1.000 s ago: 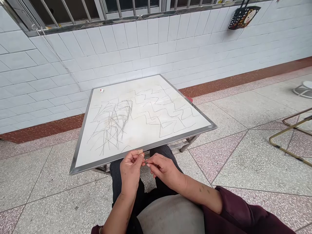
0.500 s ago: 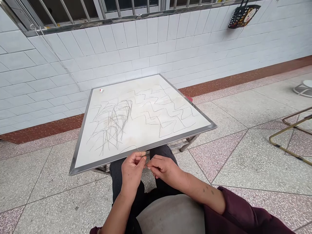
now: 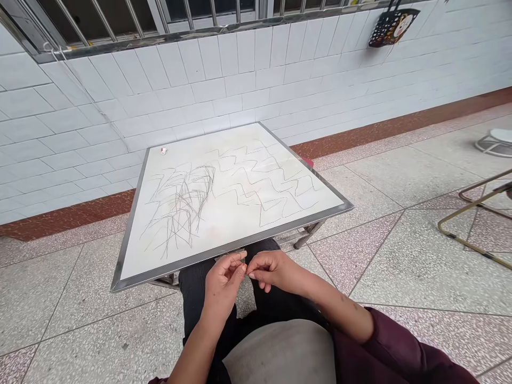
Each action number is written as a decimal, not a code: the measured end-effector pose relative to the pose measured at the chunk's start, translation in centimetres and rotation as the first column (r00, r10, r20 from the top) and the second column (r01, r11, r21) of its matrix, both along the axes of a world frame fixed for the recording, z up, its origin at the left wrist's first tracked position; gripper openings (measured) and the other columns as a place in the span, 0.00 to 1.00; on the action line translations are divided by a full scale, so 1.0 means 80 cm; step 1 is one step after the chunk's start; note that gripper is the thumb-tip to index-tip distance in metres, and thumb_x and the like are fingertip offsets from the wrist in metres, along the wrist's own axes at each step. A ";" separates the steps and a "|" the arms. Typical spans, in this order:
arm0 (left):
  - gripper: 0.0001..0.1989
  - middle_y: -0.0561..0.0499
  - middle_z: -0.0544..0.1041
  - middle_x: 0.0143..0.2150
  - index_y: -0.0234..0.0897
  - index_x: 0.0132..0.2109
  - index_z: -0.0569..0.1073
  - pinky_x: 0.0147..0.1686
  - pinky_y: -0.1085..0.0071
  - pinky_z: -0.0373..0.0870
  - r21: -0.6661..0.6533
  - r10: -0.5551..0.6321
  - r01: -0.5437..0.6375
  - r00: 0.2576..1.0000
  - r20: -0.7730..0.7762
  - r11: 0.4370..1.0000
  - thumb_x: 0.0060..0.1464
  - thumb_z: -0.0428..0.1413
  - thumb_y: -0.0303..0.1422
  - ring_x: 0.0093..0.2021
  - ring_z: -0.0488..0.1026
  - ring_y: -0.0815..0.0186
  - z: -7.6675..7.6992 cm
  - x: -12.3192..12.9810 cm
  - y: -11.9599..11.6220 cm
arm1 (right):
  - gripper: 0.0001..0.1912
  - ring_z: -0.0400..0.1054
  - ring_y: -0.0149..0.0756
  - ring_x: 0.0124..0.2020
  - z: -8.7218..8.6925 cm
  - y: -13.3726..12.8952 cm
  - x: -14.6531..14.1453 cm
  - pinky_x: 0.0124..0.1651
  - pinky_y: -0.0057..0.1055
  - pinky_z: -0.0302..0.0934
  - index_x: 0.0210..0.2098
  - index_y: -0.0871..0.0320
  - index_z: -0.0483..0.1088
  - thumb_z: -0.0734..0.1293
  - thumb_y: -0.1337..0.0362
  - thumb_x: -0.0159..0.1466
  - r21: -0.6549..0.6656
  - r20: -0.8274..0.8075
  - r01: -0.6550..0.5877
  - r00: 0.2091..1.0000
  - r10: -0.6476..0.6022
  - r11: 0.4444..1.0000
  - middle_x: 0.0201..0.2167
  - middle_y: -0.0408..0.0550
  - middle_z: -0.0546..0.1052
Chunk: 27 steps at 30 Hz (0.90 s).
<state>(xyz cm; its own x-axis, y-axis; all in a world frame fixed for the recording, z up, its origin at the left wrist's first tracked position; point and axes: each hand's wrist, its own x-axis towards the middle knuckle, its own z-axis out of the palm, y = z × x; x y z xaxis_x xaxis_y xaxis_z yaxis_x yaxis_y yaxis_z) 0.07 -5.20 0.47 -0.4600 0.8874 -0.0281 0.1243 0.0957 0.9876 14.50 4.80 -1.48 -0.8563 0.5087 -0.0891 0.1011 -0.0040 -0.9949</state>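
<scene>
Bench (image 3: 232,224): white on my feed, bent dark strands (image 3: 272,204) spread across.
Left hand (image 3: 223,280): fingers pinched on the thin strand (image 3: 229,252).
Right hand (image 3: 276,273): fingers pinched just beside, gripping it too.
Thin strand: mostly hidden from me.

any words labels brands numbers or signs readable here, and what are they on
None can be read.
The patterned bag by the wall shows no legible text.
The small red-and-white object on the table is too small to tell.
The thin dark strands form no readable characters.
</scene>
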 end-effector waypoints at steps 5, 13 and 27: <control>0.13 0.50 0.77 0.28 0.40 0.42 0.82 0.29 0.70 0.71 -0.002 0.045 -0.045 0.999 0.028 0.999 0.48 0.63 0.37 0.25 0.71 0.67 -0.001 -0.001 -0.002 | 0.07 0.69 0.27 0.23 0.006 -0.005 0.001 0.23 0.23 0.68 0.35 0.58 0.74 0.67 0.61 0.62 0.055 -0.023 -0.031 0.999 0.032 0.998 0.29 0.42 0.70; 0.15 0.53 0.75 0.26 0.37 0.43 0.81 0.28 0.72 0.71 -0.059 0.075 -0.072 0.996 0.045 0.996 0.49 0.62 0.38 0.25 0.70 0.69 -0.002 -0.001 -0.002 | 0.09 0.67 0.26 0.25 0.008 -0.006 0.002 0.29 0.22 0.63 0.38 0.56 0.77 0.64 0.68 0.66 0.528 -0.108 0.012 0.993 0.053 0.849 0.29 0.43 0.72; 0.15 0.52 0.76 0.28 0.37 0.45 0.80 0.30 0.71 0.71 -0.065 -0.003 0.008 0.997 0.072 0.998 0.50 0.61 0.37 0.26 0.70 0.69 -0.006 0.002 -0.001 | 0.07 0.69 0.25 0.23 -0.001 0.007 0.005 0.27 0.23 0.66 0.36 0.57 0.76 0.65 0.64 0.65 0.318 -0.085 -0.065 0.992 0.097 0.946 0.31 0.43 0.69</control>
